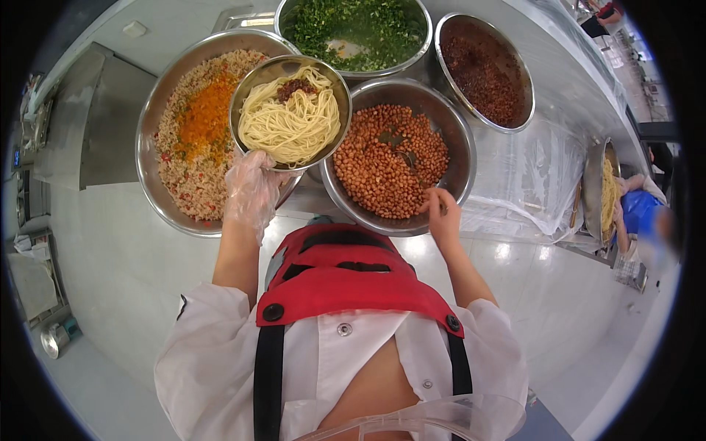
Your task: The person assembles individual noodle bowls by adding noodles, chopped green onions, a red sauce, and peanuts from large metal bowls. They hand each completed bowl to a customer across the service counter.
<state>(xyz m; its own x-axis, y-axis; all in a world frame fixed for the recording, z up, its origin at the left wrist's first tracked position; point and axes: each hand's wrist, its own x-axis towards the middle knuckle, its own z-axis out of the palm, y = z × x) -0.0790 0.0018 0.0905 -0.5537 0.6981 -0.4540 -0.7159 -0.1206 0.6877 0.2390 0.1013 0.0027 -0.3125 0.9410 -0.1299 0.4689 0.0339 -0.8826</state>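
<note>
Four large steel basins stand filled: rice mix (193,140), chopped greens (353,29), dark red paste (484,70) and peanuts (393,158). The noodle bowl (290,110), gripped at its near rim by the gloved left hand (251,189), carries noodles and one dark topping only. The bare right hand (441,213), fingertips pinched together, dips among the peanuts; none are on the noodles.

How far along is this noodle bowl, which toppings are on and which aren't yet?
Done: noodles in the small bowl carry a dark red topping. In hand: gloved left hand holds the bowl; right hand reaches into the peanuts. No peanuts, chopped greens or rice mix show on it.
</note>
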